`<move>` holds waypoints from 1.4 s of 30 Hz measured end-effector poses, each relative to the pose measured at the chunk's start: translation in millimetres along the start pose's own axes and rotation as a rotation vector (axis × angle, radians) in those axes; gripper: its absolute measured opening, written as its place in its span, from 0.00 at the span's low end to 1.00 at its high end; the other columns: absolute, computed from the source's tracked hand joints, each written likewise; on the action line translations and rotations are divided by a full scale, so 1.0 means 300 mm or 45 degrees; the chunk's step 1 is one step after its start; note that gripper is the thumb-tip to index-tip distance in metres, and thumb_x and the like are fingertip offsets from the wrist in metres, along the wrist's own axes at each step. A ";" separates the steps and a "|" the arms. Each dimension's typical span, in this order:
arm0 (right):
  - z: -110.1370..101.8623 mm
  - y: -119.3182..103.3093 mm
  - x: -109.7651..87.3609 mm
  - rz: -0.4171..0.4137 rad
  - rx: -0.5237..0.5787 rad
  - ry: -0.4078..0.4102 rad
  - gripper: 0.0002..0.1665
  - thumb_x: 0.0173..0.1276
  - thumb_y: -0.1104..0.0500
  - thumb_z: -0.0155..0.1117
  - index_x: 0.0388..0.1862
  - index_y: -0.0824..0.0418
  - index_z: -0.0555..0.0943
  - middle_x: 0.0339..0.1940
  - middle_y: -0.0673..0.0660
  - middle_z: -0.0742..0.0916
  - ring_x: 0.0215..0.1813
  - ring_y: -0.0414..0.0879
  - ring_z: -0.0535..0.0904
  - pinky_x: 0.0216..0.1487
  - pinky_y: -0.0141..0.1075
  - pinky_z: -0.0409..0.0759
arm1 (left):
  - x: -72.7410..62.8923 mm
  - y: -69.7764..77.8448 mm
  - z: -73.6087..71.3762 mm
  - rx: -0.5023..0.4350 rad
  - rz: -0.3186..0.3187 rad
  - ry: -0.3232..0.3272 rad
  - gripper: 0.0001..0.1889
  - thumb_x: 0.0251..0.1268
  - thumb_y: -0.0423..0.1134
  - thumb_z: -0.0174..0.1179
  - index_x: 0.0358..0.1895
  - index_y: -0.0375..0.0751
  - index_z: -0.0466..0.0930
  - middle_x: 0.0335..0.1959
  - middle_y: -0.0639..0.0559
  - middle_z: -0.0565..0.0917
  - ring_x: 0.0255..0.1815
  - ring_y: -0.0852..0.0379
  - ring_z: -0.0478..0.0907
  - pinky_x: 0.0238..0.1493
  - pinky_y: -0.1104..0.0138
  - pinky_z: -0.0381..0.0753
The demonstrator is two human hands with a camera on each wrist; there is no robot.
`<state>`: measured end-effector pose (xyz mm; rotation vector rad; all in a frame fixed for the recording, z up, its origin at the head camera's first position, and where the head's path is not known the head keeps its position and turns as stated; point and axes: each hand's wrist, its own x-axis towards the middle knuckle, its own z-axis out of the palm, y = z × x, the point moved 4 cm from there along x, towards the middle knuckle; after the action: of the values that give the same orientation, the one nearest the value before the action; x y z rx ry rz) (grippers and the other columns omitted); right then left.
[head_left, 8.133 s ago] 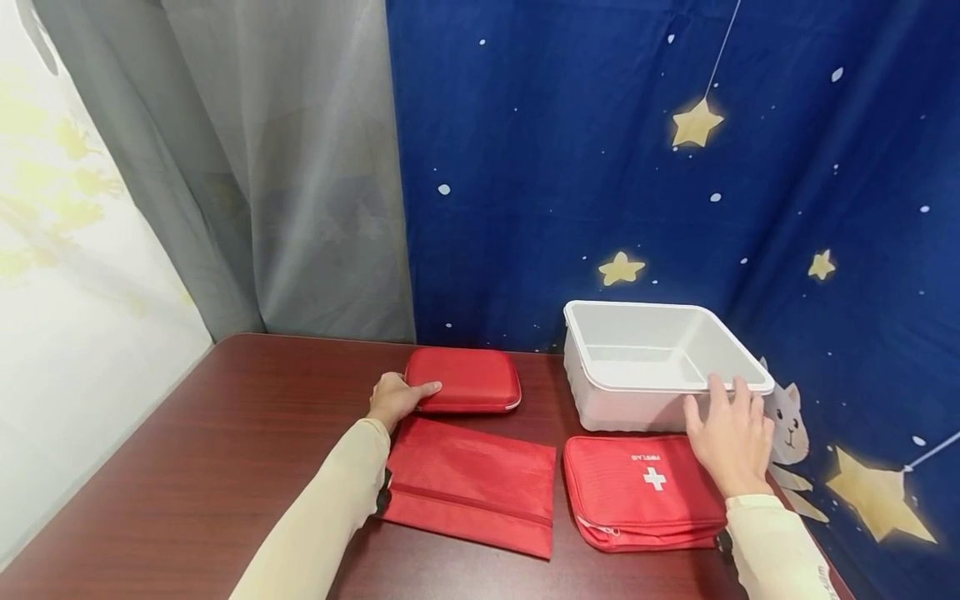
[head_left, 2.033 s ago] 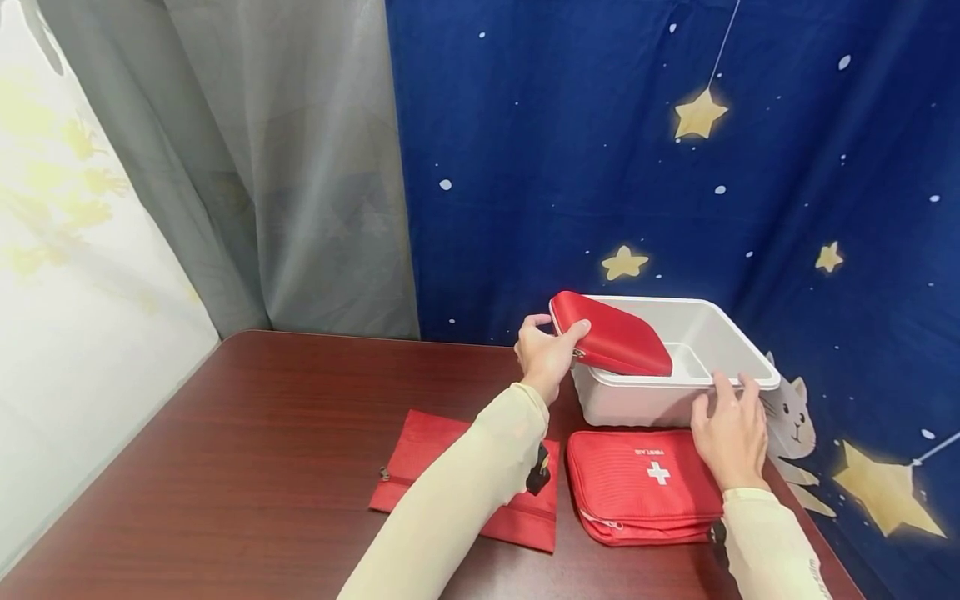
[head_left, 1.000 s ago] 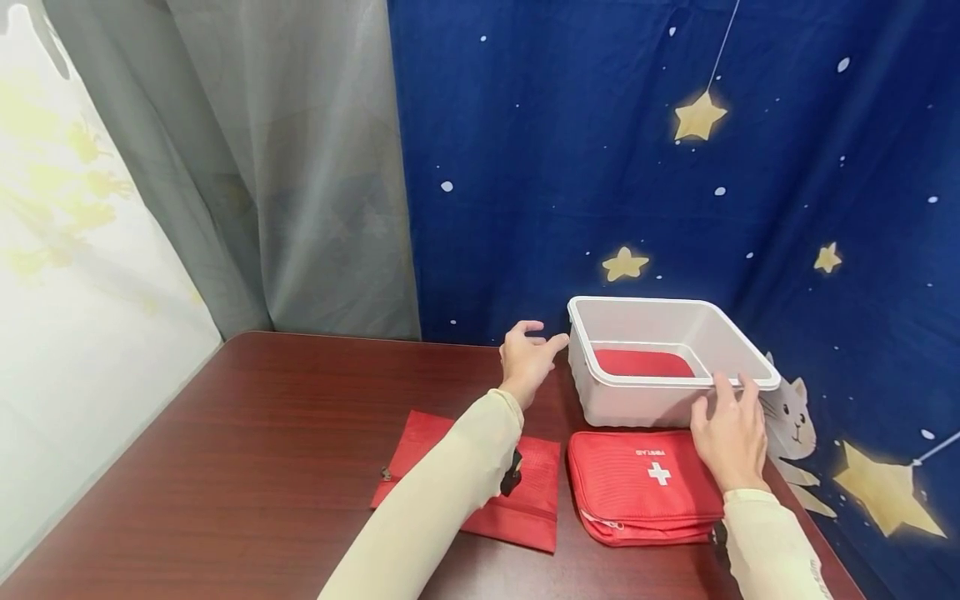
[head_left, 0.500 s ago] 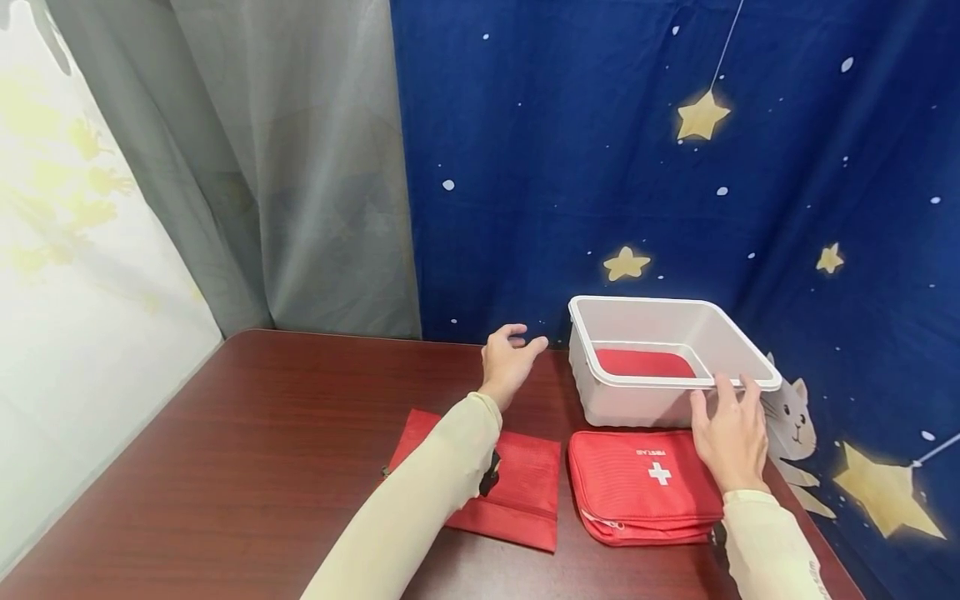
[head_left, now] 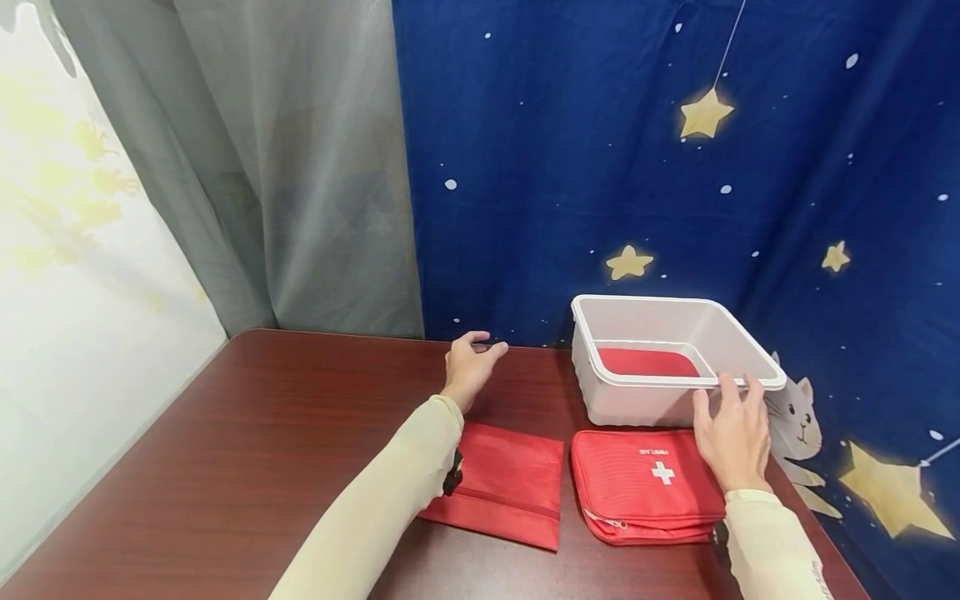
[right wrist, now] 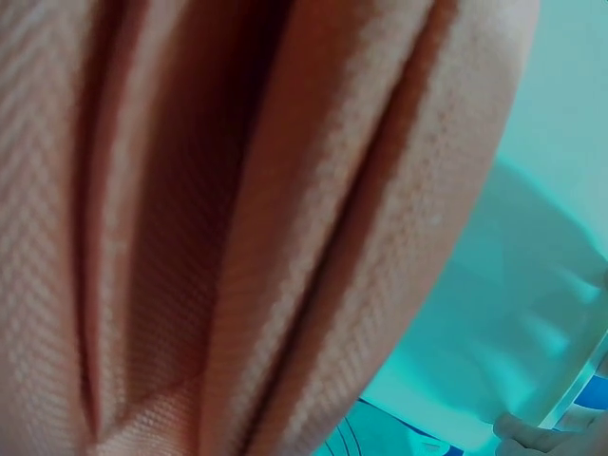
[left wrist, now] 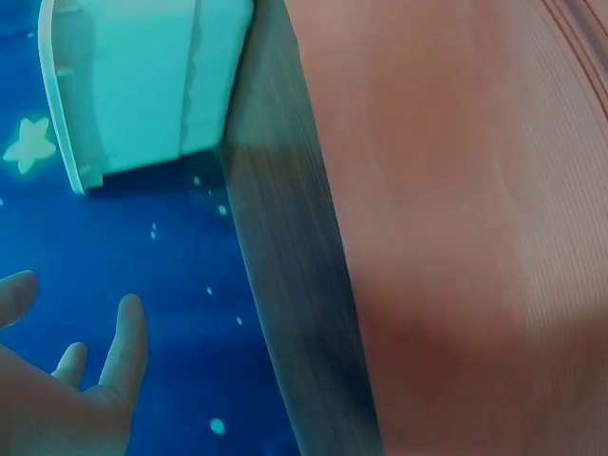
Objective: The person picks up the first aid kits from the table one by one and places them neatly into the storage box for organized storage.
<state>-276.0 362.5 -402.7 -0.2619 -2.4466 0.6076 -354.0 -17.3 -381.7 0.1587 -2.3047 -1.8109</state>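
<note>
My left hand (head_left: 472, 367) hovers in the air above the flat red zipper pouch (head_left: 502, 483), its fingers spread and holding nothing. In the left wrist view the same hand (left wrist: 85, 399) has thumb and fingers apart. To the right stands a white plastic bin (head_left: 645, 404), with a red hard-shell case (head_left: 648, 362) lying flat on its floor. My right hand (head_left: 733, 437) grips the bin's front rim near the right corner, fingers over the edge and thumb against the outer wall. Partly beneath that hand lies a red first aid bag (head_left: 622, 479) with a white cross.
The dark wooden table (head_left: 247, 450) stretches off to the left. A blue star-patterned curtain (head_left: 525, 167) hangs behind it, beside a grey curtain (head_left: 330, 167). The bin stands close to the table's back and right edges.
The red case went from the table into the bin with my left hand, which let go of it. That hand has since moved left, away from the bin. My right hand stays on the rim.
</note>
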 end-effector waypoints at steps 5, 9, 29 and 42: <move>0.002 -0.002 -0.002 -0.006 -0.001 -0.002 0.31 0.74 0.52 0.53 0.71 0.65 0.67 0.74 0.72 0.61 0.68 0.74 0.63 0.60 0.73 0.64 | 0.019 -0.028 -0.046 0.021 -0.004 0.002 0.20 0.59 0.40 0.69 0.55 0.37 0.82 0.47 0.40 0.86 0.46 0.45 0.83 0.49 0.57 0.82; 0.002 0.001 -0.003 0.005 0.008 -0.004 0.31 0.74 0.52 0.52 0.72 0.65 0.66 0.75 0.72 0.60 0.69 0.73 0.62 0.61 0.73 0.63 | 0.025 -0.039 -0.078 0.060 0.016 0.000 0.20 0.60 0.40 0.69 0.53 0.37 0.82 0.47 0.39 0.86 0.52 0.45 0.80 0.55 0.55 0.78; -0.001 0.001 -0.007 0.011 0.018 -0.008 0.31 0.74 0.53 0.52 0.73 0.65 0.66 0.75 0.71 0.59 0.70 0.73 0.61 0.60 0.73 0.63 | 0.052 -0.137 -0.199 0.179 -0.033 -0.001 0.22 0.62 0.43 0.67 0.57 0.37 0.81 0.51 0.37 0.83 0.58 0.42 0.75 0.61 0.51 0.72; -0.005 -0.006 -0.009 0.014 0.019 -0.004 0.32 0.74 0.53 0.52 0.73 0.64 0.66 0.76 0.71 0.59 0.71 0.73 0.60 0.60 0.73 0.63 | 0.045 -0.187 -0.253 0.255 -0.002 -0.164 0.22 0.65 0.42 0.65 0.58 0.34 0.80 0.51 0.37 0.84 0.50 0.39 0.82 0.50 0.54 0.82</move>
<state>-273.0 360.7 -402.3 -0.2686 -2.4439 0.6314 -352.3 -105.6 -417.6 0.0763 -2.5743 -1.6326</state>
